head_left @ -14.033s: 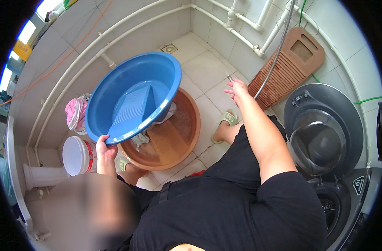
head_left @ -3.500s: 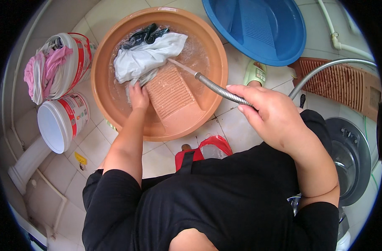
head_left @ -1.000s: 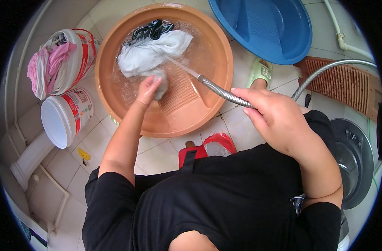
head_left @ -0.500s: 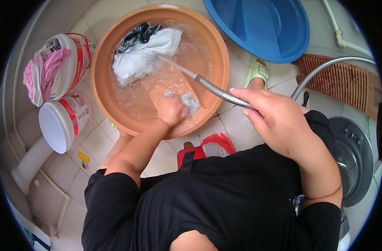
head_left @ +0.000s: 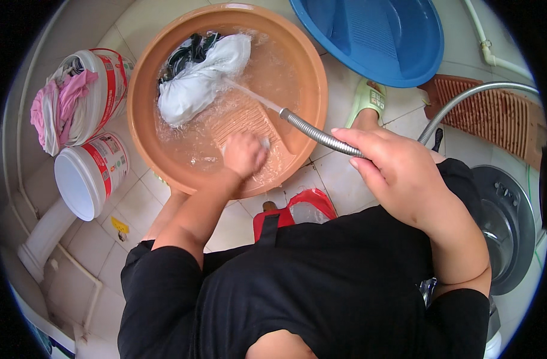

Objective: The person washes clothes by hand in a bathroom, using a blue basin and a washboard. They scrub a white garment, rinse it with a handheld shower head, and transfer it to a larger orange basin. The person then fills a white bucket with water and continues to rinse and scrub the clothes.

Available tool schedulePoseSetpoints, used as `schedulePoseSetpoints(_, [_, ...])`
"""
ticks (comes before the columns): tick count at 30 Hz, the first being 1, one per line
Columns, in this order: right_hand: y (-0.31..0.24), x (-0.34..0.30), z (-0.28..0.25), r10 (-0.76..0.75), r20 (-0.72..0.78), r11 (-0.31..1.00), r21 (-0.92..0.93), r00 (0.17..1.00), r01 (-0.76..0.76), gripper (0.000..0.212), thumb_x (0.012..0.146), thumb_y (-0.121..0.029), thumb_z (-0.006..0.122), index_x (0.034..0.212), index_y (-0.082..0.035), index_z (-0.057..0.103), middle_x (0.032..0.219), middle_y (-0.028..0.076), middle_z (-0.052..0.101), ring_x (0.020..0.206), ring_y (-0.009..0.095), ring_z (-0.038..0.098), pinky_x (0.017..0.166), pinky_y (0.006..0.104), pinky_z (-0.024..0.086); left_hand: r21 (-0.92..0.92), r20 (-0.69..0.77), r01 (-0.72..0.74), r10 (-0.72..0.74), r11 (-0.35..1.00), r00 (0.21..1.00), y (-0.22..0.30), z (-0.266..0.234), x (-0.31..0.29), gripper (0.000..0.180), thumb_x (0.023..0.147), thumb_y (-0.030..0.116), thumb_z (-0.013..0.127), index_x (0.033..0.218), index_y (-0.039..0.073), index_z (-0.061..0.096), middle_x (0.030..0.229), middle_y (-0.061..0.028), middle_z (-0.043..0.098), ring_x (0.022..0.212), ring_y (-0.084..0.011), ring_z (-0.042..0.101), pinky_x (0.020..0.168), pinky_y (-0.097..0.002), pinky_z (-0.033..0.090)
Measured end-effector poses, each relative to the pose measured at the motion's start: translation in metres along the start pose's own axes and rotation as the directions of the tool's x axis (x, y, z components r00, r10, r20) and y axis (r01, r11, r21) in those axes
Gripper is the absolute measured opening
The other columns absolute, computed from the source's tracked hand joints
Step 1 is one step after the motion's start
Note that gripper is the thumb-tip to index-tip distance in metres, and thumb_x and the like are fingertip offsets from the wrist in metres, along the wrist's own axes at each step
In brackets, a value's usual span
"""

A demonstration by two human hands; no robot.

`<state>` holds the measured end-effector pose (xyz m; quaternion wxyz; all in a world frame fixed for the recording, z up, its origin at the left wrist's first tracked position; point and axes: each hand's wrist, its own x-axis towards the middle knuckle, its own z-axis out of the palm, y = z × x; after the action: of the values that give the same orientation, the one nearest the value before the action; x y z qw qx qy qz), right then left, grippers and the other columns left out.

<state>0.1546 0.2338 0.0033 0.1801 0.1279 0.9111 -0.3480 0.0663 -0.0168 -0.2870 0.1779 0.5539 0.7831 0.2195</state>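
My left hand [head_left: 243,157] is closed over a small whitish cloth [head_left: 265,143], pressed against the ribbed slope inside a large orange basin [head_left: 319,96]. Most of that cloth is hidden under my fingers. In my right hand [head_left: 393,164] is a flexible metal hose [head_left: 312,133], gripped between thumb and fingers near its end. A stream of water [head_left: 252,96] shoots from it onto a white garment [head_left: 198,87] lying in the basin. Dark fabric with light stripes [head_left: 189,54] lies beside that garment, partly in the churning water.
A blue basin [head_left: 432,36] stands at the far right, near a brown washboard [head_left: 489,113]. Left are a white bucket [head_left: 108,90] heaped with pink and white clothes [head_left: 64,107] and a tipped white bucket [head_left: 76,182]. A red stool [head_left: 273,221] sits under me; a dark round tub [head_left: 504,233] is at right.
My left hand has shifted slightly up the ribbed slope, and less of the small cloth shows. The white garment and dark fabric have drifted a little left. My right hand keeps its place.
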Motion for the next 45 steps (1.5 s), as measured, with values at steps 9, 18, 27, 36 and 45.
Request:
schedulePoseSetpoints(9, [-0.004,0.002,-0.003,-0.008,0.001,1.000,-0.004,1.000,0.008,0.035,0.077,-0.001,0.053,0.112,-0.006,0.053,0.074,0.013,0.052,0.067,0.028,0.054,0.062,0.0357,0.043,-0.170,-0.238,0.953,-0.949,0.251,0.208,-0.103,-0.007,0.013,0.035,0.086,0.035,0.047,0.099,0.005,0.058,0.099,-0.0200,0.057,0.099,-0.0379,0.050,0.083,-0.0494,0.039])
schedulePoseSetpoints(18, [-0.005,0.001,0.001,-0.035,0.033,0.999,-0.030,0.999,0.036,0.036,0.077,0.000,0.053,0.113,-0.004,0.052,0.076,0.013,0.051,0.068,0.029,0.053,0.062,0.0363,0.042,0.353,0.253,0.538,-0.631,0.766,0.733,-0.155,0.039,-0.086,0.045,0.080,0.018,0.047,0.124,0.008,0.041,0.115,-0.0201,0.051,0.099,-0.0335,0.053,0.087,-0.0436,0.041])
schedulePoseSetpoints(27, [-0.009,0.001,0.003,-0.043,0.034,0.998,-0.038,0.999,0.044,0.037,0.077,0.000,0.053,0.114,-0.006,0.052,0.076,0.013,0.051,0.068,0.029,0.053,0.061,0.0368,0.042,-0.661,0.264,0.541,-0.513,0.521,0.817,-0.067,-0.030,0.007,0.041,0.062,0.026,0.077,0.094,0.006,0.061,0.082,-0.0084,0.063,0.076,-0.0184,0.059,0.072,-0.0313,0.047])
schedulePoseSetpoints(36, [-0.008,0.003,0.004,-0.040,0.039,0.998,-0.053,0.998,0.042,0.037,0.077,-0.001,0.053,0.113,-0.006,0.052,0.076,0.013,0.051,0.069,0.029,0.054,0.062,0.0367,0.042,-0.094,-0.195,0.438,-0.448,0.894,0.872,-0.014,0.017,0.038,0.018,0.072,0.019,0.059,0.086,0.009,0.063,0.094,-0.0142,0.055,0.090,-0.0348,0.049,0.081,-0.0437,0.038])
schedulePoseSetpoints(45, [-0.007,0.003,-0.001,-0.015,0.026,1.000,-0.013,1.000,0.015,0.037,0.077,-0.001,0.054,0.113,-0.006,0.053,0.076,0.013,0.053,0.068,0.028,0.054,0.063,0.0354,0.043,0.152,-0.043,0.482,-0.481,0.863,0.876,-0.034,-0.003,0.017,0.016,0.074,0.024,0.057,0.067,0.011,0.061,0.086,-0.0102,0.057,0.088,-0.0307,0.051,0.072,-0.0443,0.037])
